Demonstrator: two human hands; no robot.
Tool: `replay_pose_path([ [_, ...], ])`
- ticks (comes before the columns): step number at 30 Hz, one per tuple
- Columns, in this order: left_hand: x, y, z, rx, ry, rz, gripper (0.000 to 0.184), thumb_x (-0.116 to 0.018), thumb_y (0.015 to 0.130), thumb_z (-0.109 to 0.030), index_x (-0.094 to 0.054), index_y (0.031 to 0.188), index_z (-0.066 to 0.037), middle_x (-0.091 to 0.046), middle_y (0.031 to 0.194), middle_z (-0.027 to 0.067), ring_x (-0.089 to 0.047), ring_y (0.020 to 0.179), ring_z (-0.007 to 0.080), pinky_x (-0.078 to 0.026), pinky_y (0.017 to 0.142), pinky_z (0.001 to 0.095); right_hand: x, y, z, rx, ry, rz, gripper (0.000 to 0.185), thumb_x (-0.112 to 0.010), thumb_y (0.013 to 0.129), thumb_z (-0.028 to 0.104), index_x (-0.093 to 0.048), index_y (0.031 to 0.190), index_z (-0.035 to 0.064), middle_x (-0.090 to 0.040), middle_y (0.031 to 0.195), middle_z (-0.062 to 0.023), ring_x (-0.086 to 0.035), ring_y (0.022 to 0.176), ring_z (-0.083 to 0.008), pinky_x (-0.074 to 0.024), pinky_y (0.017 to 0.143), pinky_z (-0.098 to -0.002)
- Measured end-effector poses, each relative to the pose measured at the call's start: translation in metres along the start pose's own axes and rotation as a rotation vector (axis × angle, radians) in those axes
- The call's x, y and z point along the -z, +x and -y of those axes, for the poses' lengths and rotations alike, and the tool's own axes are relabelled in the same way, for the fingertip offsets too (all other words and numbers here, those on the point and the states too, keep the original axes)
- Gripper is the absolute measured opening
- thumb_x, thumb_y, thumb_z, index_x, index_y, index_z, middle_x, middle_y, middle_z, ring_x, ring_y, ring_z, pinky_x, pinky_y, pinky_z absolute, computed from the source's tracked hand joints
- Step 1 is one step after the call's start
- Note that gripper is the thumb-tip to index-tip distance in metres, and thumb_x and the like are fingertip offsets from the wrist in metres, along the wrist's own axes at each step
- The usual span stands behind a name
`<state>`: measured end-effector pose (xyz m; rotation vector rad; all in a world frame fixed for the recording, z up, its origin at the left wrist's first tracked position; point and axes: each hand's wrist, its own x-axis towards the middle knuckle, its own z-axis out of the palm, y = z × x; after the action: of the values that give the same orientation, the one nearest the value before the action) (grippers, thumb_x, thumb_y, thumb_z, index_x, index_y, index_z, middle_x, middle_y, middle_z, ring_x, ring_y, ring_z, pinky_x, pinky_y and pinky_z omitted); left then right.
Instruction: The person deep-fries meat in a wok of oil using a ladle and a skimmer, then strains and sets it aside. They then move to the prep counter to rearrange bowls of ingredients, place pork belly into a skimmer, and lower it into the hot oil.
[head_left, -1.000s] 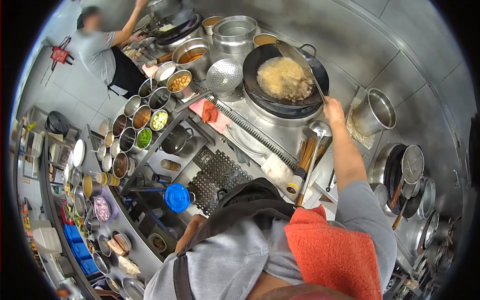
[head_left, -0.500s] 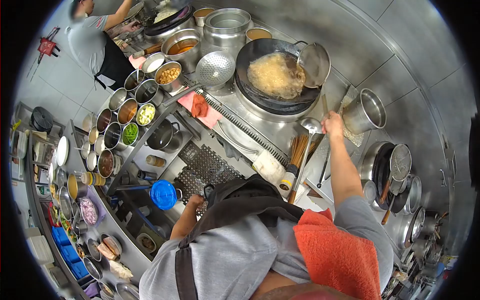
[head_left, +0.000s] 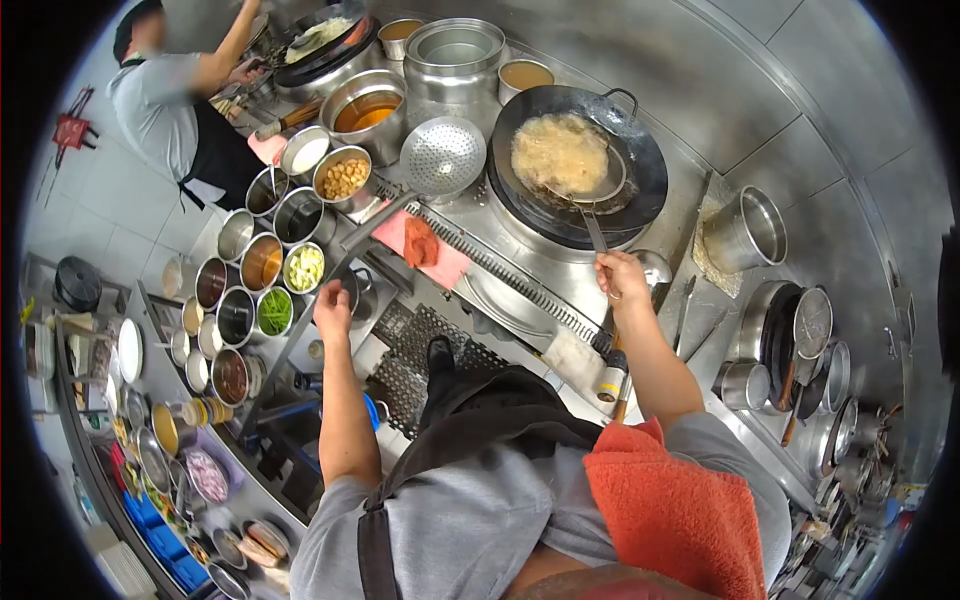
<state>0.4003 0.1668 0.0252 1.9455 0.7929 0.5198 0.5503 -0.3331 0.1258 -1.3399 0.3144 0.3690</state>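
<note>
My right hand (head_left: 622, 278) is closed round the handle of a mesh strainer (head_left: 617, 178). The strainer's bowl sits in the black wok (head_left: 645, 195), under pale, bubbling food (head_left: 560, 153) in oil. My left hand (head_left: 333, 308) is raised at the counter's edge, fingers loosely bent, with nothing visible in it. Just above it is the handle end of a perforated skimmer (head_left: 443, 158), which rests left of the wok. A ladle (head_left: 655, 268) lies beside my right hand, its bowl partly hidden.
Metal pots of ingredients stand on the left, including browned cubes (head_left: 345, 178) and chopped greens (head_left: 275, 311). A tall pot (head_left: 745, 230) stands to the right. A co-worker (head_left: 185, 110) is at another wok, upper left. A red cloth (head_left: 420, 243) lies on the stove's front edge.
My right hand has moved left, and the strainer has gone from the wok's right rim into the oil. My left hand has risen from low by my body to the counter's edge.
</note>
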Motion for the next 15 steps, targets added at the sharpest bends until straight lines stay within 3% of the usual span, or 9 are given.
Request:
replay_pose_path([
  [4,0.001,0.062,-0.056,-0.182,0.285,0.054,0.035,-0.061,0.077,-0.013,-0.06,0.11,-0.002,-0.063,0.106,0.0201,-0.06,0.1,0.0343,-0.045,0.089,0.0385,-0.039,0.017,-0.011,0.034,0.023,-0.082,0.009,-0.054,0.084,0.008,-0.056,0.078,0.0008,-0.055,0.061,-0.0054,-0.049,0.041,-0.013,-0.0364,0.036,-0.0266],
  [8,-0.018,0.117,-0.033,-0.437,0.474,0.153,0.039,-0.063,0.074,-0.015,-0.06,0.109,0.002,-0.063,0.102,0.0218,-0.059,0.097,0.0393,-0.046,0.089,0.0422,-0.068,0.003,-0.005,0.082,-0.053,-0.121,0.01,-0.056,0.084,0.008,-0.056,0.077,0.0003,-0.053,0.059,-0.0044,-0.048,0.04,-0.0128,-0.0359,0.036,-0.0263],
  [10,-0.028,0.132,-0.035,-0.211,0.587,0.435,0.04,-0.065,0.073,-0.014,-0.06,0.109,0.003,-0.064,0.096,0.0233,-0.059,0.092,0.0428,-0.046,0.087,0.0434,-0.078,-0.013,-0.002,0.06,-0.145,-0.161,0.01,-0.055,0.087,0.009,-0.054,0.08,0.0011,-0.053,0.061,-0.0032,-0.045,0.038,-0.0106,-0.0324,0.033,-0.0243],
  [11,-0.033,0.141,-0.03,-0.245,0.698,0.567,0.033,-0.064,0.078,-0.023,-0.063,0.1,0.003,-0.066,0.091,0.019,-0.064,0.083,0.0365,-0.051,0.08,0.041,-0.083,-0.024,0.0,0.028,-0.149,-0.183,0.01,-0.054,0.087,0.009,-0.055,0.081,0.0009,-0.053,0.061,-0.0028,-0.044,0.038,-0.0099,-0.0316,0.033,-0.0232],
  [12,-0.038,0.147,-0.025,-0.249,0.701,0.584,0.033,-0.064,0.078,-0.023,-0.063,0.1,0.003,-0.066,0.091,0.019,-0.064,0.083,0.0365,-0.051,0.08,0.041,-0.086,-0.028,-0.001,0.02,-0.145,-0.198,0.01,-0.054,0.087,0.009,-0.055,0.081,0.0009,-0.053,0.061,-0.0028,-0.044,0.038,-0.0099,-0.0316,0.033,-0.0232],
  [14,-0.046,0.157,-0.024,0.309,0.284,0.874,0.039,-0.064,0.08,-0.021,-0.06,0.11,0.005,-0.066,0.091,0.0149,-0.064,0.086,0.0265,-0.053,0.071,0.0373,-0.09,-0.033,-0.002,0.046,-0.156,-0.194,0.009,-0.055,0.087,0.009,-0.055,0.083,0.0004,-0.053,0.061,-0.0026,-0.044,0.038,-0.0096,-0.0309,0.033,-0.0224],
  [15,-0.048,0.156,-0.026,0.448,0.056,0.877,0.031,-0.063,0.083,-0.021,-0.061,0.105,0.001,-0.064,0.088,0.0091,-0.063,0.079,0.0183,-0.052,0.061,0.0306,-0.092,-0.033,-0.001,0.053,-0.15,-0.193,0.01,-0.055,0.086,0.009,-0.056,0.084,-0.0002,-0.052,0.06,-0.0025,-0.044,0.038,-0.0093,-0.0312,0.033,-0.0226],
])
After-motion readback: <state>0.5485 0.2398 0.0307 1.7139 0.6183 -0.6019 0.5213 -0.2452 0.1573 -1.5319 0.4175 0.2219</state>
